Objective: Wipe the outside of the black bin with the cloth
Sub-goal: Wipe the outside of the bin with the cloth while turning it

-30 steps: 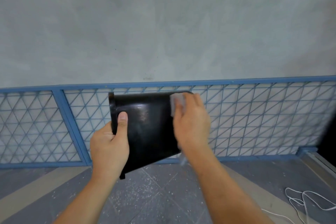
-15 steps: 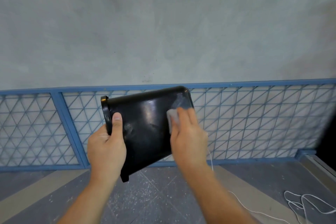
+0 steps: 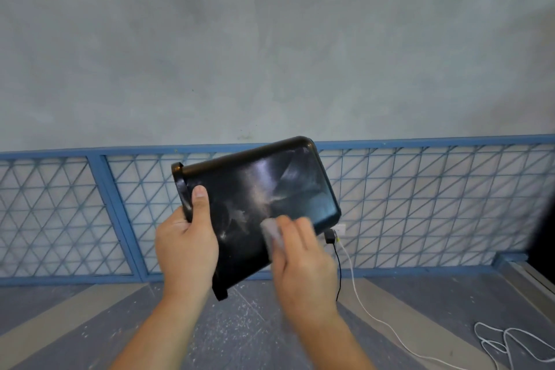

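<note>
Left hand [image 3: 186, 249] grips bin [image 3: 270, 189]; right hand [image 3: 303, 266] presses cloth [image 3: 271, 233]; fence [image 3: 420, 204] behind.

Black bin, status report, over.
Left grip holds black bin rim, bin aloft and tilted. Right grip presses cloth on its side. Smears visible. Nothing in the way.

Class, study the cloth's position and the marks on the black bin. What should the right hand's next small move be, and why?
Probably sweep the cloth up across the black bin: the right hand has it at the lower edge, pale smears show above; the left hand grips the rim.
</note>
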`<state>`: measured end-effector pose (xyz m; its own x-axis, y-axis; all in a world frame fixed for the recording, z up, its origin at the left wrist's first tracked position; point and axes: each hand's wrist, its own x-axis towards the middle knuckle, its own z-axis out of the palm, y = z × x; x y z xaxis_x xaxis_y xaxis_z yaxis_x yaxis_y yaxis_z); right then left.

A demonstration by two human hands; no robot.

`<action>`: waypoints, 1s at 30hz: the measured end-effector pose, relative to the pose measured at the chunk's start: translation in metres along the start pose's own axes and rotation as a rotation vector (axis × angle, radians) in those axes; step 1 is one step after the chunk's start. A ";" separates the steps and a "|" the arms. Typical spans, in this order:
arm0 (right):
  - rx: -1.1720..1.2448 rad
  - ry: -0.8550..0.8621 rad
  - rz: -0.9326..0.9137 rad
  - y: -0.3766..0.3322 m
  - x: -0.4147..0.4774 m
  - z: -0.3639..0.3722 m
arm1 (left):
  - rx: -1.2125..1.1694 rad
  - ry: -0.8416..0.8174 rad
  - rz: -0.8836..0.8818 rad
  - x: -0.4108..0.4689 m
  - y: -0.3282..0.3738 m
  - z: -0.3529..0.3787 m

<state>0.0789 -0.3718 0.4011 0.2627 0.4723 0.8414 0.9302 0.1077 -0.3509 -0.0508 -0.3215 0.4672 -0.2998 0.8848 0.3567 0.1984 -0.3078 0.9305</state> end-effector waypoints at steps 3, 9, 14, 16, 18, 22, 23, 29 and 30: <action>0.001 0.134 0.220 0.035 0.021 -0.013 | -0.038 0.026 -0.054 0.012 -0.002 -0.012; 0.044 -0.079 -0.126 -0.031 -0.014 0.009 | -0.038 0.016 -0.062 0.011 0.007 -0.001; 0.097 0.077 0.075 -0.001 0.010 -0.003 | -0.052 0.000 -0.103 0.021 0.003 -0.012; 0.092 0.097 0.172 0.009 0.018 -0.009 | -0.080 -0.017 -0.103 0.022 0.002 -0.015; 0.081 0.007 0.087 -0.009 0.012 -0.005 | -0.081 -0.008 -0.085 0.019 0.005 -0.011; 0.157 -0.110 -0.174 -0.050 -0.010 0.008 | -0.031 0.024 -0.006 0.009 0.011 0.002; 0.164 -0.102 -0.176 -0.047 -0.006 0.006 | -0.017 0.022 0.000 0.009 0.010 0.001; 0.025 0.106 0.309 0.039 0.046 -0.017 | -0.048 -0.011 -0.063 0.018 -0.006 -0.019; 0.026 0.122 0.307 0.038 0.048 -0.017 | -0.053 -0.018 -0.069 0.018 -0.006 -0.018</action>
<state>0.1311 -0.3600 0.4355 0.5602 0.3784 0.7369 0.7963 -0.0010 -0.6049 -0.0739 -0.3104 0.4694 -0.2941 0.9107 0.2902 0.1282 -0.2633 0.9562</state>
